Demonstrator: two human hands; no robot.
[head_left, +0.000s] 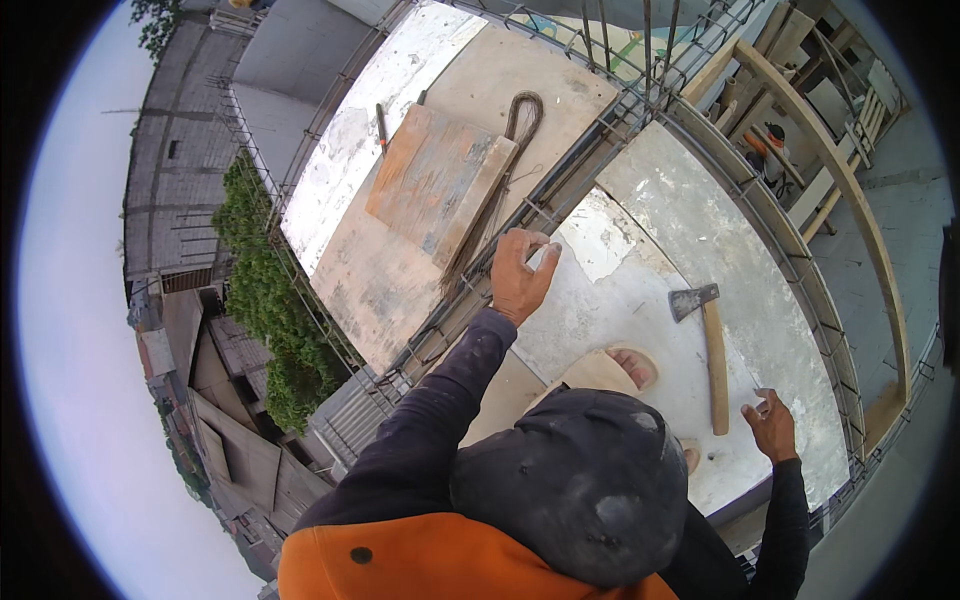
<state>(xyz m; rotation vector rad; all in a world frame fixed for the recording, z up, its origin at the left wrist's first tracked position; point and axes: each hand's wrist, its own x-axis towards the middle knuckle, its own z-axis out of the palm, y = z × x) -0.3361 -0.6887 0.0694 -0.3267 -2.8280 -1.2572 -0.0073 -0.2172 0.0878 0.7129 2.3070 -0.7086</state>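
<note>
My left hand (523,277) is at the steel rebar cage (560,190) running between two board surfaces. Its fingers are curled with the thumb close to them; what they hold, if anything, cannot be made out. My right hand (773,428) hovers over the pale board (600,320), fingers bent and apart, nothing visible in them. Near it lies a hatchet (714,360), its dark head away from me and its wooden handle toward me. Beyond the left hand, a worn wooden board (435,180) rests on the plywood (350,290) beside a looped bundle of thin wire (524,112).
A tool with a red and black handle (381,130) lies left of the worn board. Upright rebar (647,50) sticks up at the far side. A curved wooden form (850,190) borders a drop at the right, with another person (768,145) below. Trees (265,300) and roofs lie at left.
</note>
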